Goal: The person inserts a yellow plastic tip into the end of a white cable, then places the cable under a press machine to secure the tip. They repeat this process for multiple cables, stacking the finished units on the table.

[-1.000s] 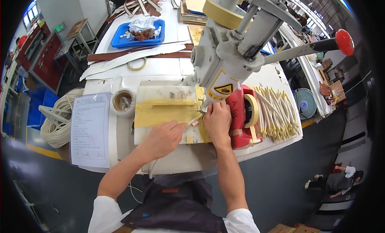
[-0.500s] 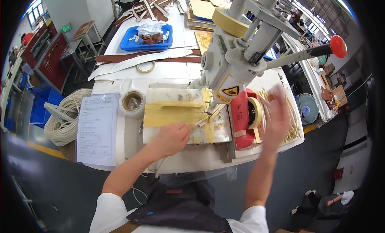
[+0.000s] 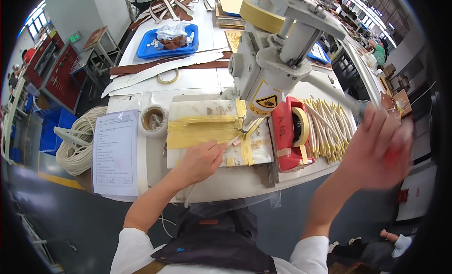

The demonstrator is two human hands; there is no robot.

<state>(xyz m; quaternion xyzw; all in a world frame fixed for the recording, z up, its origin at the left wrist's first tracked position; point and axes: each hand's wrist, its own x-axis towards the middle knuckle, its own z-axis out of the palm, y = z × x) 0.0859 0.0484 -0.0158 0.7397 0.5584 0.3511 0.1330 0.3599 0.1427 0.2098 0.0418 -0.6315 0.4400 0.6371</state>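
Pinching the white cord [image 3: 232, 141] between thumb and fingers, my left hand [image 3: 203, 160] is holding its end just beside the foot of the grey press [image 3: 252, 52], over the white board [image 3: 261, 144] with its yellow tape [image 3: 202, 135]. That grip is showing no gap around the cord; I cannot tell whether the tip is reaching under the foot. My right hand [image 3: 372, 151] is blurring at the red knob [image 3: 397, 157] of the lever [image 3: 329, 88], so I cannot tell how tightly those fingers are closing. I judge that I am working the lever while steadying the cord. The next move, I think, is calling for an even stroke, left fingertips well clear of the foot. Yellow-tipped cords [image 3: 325, 132] are lying right of the red tape dispenser [image 3: 284, 132].
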